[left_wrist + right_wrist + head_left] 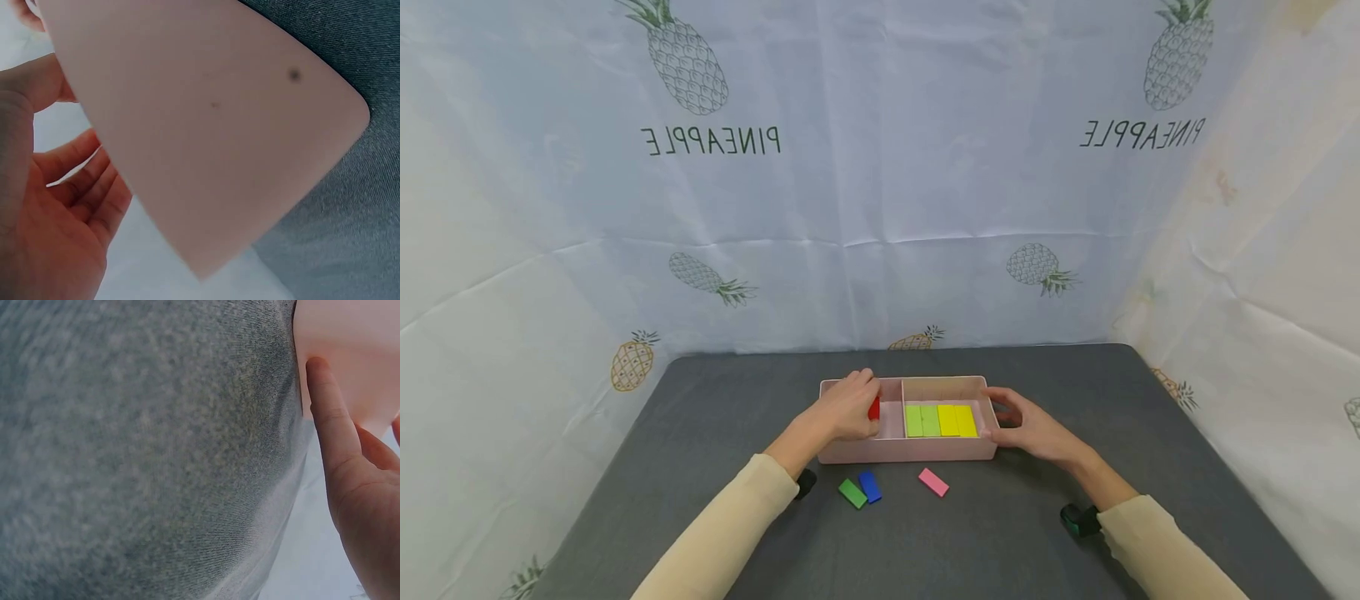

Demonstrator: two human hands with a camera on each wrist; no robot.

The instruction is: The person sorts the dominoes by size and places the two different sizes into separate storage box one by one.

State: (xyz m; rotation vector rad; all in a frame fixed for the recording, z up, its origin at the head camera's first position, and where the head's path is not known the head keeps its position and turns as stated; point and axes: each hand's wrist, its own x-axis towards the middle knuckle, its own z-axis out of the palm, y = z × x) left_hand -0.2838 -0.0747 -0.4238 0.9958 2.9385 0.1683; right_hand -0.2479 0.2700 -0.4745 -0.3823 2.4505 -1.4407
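The left hand (844,408) pinched a red block (874,408) at the left of the pink box (906,451), likely setting it in; letting go seemed next. The right hand (1028,427), fingers spread, touched the other end.

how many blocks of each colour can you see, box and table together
Light green blocks: 2
Yellow blocks: 2
Red block: 1
Green block: 1
Blue block: 1
Pink block: 1
Total: 8 in sight; the left hand may hide more.
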